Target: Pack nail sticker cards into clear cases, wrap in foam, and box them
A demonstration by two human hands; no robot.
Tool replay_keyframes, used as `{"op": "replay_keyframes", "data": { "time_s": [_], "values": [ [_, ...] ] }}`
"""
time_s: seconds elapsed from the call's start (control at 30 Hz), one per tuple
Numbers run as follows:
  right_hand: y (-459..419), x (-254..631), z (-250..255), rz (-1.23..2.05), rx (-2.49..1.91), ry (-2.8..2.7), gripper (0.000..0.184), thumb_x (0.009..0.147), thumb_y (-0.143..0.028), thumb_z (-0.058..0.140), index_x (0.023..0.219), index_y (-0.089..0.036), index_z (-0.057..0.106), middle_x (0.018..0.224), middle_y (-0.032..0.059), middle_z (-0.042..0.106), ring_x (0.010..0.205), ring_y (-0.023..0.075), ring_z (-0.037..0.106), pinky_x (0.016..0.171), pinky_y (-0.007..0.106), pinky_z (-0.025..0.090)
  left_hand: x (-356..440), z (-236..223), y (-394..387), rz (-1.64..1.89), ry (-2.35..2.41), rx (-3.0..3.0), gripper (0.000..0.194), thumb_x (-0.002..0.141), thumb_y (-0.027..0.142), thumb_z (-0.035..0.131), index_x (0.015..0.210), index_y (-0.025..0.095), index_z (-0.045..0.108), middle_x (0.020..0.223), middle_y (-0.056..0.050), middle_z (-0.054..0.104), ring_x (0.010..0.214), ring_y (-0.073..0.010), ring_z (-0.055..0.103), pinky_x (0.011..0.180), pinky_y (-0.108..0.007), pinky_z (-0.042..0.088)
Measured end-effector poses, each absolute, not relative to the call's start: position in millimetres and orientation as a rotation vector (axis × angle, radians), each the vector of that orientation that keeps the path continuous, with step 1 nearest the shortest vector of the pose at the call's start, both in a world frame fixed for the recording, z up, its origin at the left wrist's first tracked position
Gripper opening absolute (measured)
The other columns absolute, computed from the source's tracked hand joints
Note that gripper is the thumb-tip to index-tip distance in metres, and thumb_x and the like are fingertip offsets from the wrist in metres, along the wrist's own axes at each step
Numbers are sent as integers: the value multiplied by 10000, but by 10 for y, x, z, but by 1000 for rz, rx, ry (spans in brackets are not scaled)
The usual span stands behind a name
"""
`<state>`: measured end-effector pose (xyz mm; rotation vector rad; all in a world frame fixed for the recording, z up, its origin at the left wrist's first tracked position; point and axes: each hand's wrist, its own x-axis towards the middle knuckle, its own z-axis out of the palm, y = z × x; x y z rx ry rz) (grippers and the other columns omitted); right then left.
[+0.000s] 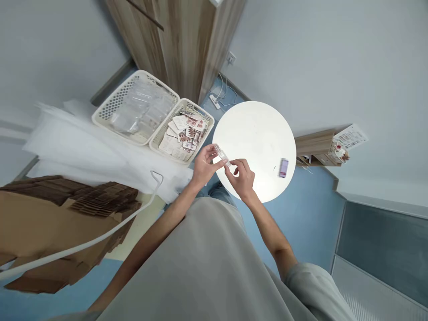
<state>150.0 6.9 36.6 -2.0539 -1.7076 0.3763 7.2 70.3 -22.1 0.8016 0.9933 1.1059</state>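
Observation:
A small clear plastic case (221, 153) is held over the left edge of a round white table (256, 129). My left hand (203, 167) grips it along its side, with the thumb underneath and the fingers behind. At the case's near end, the fingertips of my right hand (242, 178) are closed in a pinch on it. What lies inside the case is too small to make out. Left of my hands stands a white basket (154, 143) of printed cards and packets (187, 130).
A larger white basket (96, 117) holds clear plastic packaging (142, 104). A blurred purple item (283, 168) lies on the table's right side. Flattened cardboard (36, 227), white foam sheeting (83, 147) and a white bent tube (110, 232) are at left. A power strip (214, 101) lies behind the table.

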Motion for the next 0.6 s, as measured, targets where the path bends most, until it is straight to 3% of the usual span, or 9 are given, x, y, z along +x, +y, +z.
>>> {"op": "replay_keyframes", "data": {
  "time_s": [0.27,0.43,0.6],
  "values": [
    [-216,2502,762,948,-1740,-1509,590,850,-668,850,1328,-345,723,1423,114,675,959,244,749,721,388,657,620,244,517,1034,855,1184,714,621,369,1006,1265,269,714,1312,-85,686,1270,-316,695,1201,-492,549],
    [-309,3086,887,1207,-1505,-1432,695,795,-621,930,1405,-368,713,1614,86,594,1420,308,640,1067,447,642,982,462,343,903,751,1401,674,663,343,998,1290,302,755,1288,-81,692,1261,-323,704,1204,-500,569],
    [-441,3414,898,1432,-1394,-1323,862,757,-569,978,1535,-383,656,1632,64,607,1480,338,615,1199,538,577,1220,561,236,747,711,1513,687,699,412,1000,1340,326,769,1271,-81,722,1241,-327,714,1184,-515,600]
  ]
}}
